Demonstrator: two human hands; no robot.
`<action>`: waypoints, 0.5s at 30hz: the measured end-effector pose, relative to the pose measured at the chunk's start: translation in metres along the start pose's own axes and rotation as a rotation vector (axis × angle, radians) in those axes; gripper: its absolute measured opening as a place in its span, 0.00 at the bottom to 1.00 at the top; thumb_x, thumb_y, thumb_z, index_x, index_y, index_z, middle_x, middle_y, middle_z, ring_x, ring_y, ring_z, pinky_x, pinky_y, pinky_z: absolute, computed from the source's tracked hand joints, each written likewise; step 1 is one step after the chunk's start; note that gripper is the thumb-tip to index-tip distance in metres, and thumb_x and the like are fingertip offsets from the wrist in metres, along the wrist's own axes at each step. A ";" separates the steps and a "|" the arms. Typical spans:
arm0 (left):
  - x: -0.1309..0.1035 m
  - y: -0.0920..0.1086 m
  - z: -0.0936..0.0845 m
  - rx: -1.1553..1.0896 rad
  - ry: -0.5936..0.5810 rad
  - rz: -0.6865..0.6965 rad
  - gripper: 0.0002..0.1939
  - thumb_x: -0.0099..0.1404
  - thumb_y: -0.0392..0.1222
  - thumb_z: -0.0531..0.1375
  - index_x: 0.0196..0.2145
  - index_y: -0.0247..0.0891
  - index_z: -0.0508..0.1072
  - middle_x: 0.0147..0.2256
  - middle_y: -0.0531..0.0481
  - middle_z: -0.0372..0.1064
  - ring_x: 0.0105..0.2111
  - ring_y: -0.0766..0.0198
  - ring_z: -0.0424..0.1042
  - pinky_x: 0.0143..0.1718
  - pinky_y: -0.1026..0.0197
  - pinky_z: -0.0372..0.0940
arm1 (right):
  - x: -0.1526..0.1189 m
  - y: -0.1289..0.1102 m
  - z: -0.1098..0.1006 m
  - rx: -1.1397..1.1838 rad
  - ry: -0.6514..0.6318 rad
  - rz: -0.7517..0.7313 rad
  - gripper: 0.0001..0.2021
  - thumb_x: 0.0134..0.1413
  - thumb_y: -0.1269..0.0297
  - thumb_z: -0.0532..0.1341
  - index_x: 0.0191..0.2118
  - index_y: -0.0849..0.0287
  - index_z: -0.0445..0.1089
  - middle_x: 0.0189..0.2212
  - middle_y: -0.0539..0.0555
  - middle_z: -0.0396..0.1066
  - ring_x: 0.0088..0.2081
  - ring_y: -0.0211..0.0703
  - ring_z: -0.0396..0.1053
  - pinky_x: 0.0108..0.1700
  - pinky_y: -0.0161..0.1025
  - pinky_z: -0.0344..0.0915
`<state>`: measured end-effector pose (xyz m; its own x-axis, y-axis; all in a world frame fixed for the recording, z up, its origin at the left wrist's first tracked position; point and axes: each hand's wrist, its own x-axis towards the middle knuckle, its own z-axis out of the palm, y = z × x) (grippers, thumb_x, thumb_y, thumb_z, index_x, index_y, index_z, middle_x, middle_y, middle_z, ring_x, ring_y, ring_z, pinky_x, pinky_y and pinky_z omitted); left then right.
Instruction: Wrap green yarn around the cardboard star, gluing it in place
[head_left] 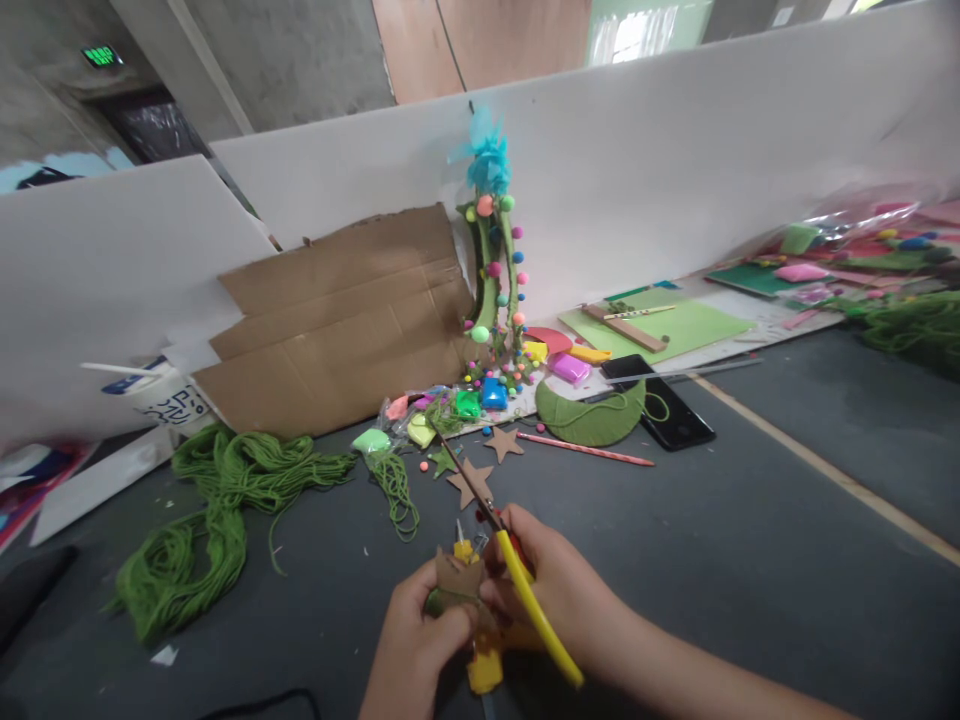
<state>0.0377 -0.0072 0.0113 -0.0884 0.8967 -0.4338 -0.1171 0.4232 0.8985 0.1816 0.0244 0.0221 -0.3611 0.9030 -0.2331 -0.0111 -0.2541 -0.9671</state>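
My left hand [424, 620] pinches a brown cardboard star [459, 575] with green yarn wrapped round part of it. My right hand [562, 575] grips a pair of scissors [531, 595] with yellow handles, blades pointing up and to the left, and its fingertips also reach the star. Under and behind the hands lies a yellow tool [485, 672], mostly hidden, its kind unclear. Just beyond are two plain cardboard stars [471, 484] and a small green star [443, 462]. A pink patterned pencil [589, 449] lies by a green yarn-covered crescent [592, 418].
Green yarn hanks [217, 500] lie at left, near a white tub [169, 395]. Cardboard [345, 320] leans on a white partition [660, 180]. A yarn-wrapped shape with pompoms [487, 270] stands against it. Clay packets [493, 393] and a black phone [667, 415] lie nearby.
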 end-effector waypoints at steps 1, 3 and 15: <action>0.000 0.000 0.000 -0.006 -0.001 -0.001 0.10 0.40 0.36 0.62 0.25 0.33 0.77 0.19 0.51 0.70 0.20 0.66 0.61 0.22 0.66 0.55 | 0.000 0.000 0.000 0.002 0.000 0.000 0.12 0.36 0.75 0.58 0.28 0.55 0.55 0.20 0.41 0.57 0.21 0.33 0.54 0.23 0.29 0.55; 0.000 0.000 0.000 -0.016 -0.005 -0.003 0.12 0.40 0.37 0.62 0.27 0.33 0.77 0.20 0.51 0.71 0.20 0.66 0.61 0.22 0.65 0.56 | -0.001 0.000 0.000 0.005 -0.002 -0.002 0.12 0.37 0.75 0.57 0.28 0.55 0.55 0.20 0.41 0.57 0.21 0.33 0.54 0.22 0.30 0.55; -0.001 0.003 0.001 -0.035 -0.017 -0.009 0.13 0.39 0.36 0.62 0.27 0.33 0.77 0.19 0.51 0.70 0.19 0.66 0.60 0.21 0.65 0.55 | 0.000 -0.005 -0.001 0.011 -0.001 0.009 0.13 0.34 0.77 0.57 0.27 0.55 0.55 0.19 0.41 0.57 0.20 0.32 0.55 0.22 0.28 0.54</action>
<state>0.0381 -0.0071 0.0148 -0.0700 0.8949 -0.4407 -0.1521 0.4271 0.8913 0.1827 0.0260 0.0269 -0.3621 0.9003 -0.2415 -0.0184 -0.2660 -0.9638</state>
